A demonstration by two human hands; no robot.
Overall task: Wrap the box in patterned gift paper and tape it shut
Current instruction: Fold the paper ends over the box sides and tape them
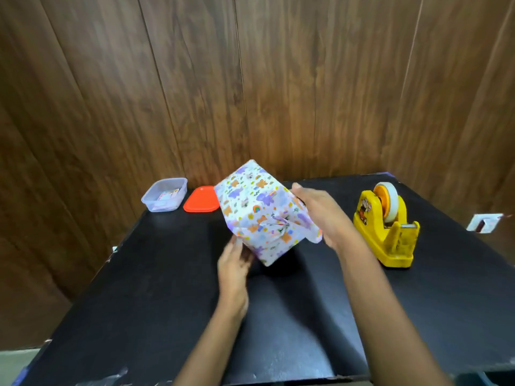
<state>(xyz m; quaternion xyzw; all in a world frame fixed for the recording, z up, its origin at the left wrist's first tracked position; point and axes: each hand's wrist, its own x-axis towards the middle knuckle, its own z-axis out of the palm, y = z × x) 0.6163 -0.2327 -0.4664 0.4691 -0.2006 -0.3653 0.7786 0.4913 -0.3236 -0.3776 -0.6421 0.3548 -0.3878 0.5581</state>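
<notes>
The box (pixel 257 210), covered in white paper with purple and orange cartoon prints, is tilted in the air above the black table (pixel 156 288). Its near end shows crumpled folds and a loose flap at the lower right. My right hand (pixel 320 215) holds the box's right side, thumb on top. My left hand (pixel 234 263) supports the lower left corner from below; its fingers are hidden under the paper. A yellow tape dispenser (pixel 386 227) with a white roll stands to the right of my right hand.
A clear plastic container (pixel 164 197) with papers inside sits at the table's far left, its red lid (pixel 201 203) lying beside it. A wood-panelled wall rises right behind the table. A white wall socket (pixel 485 222) is at the far right.
</notes>
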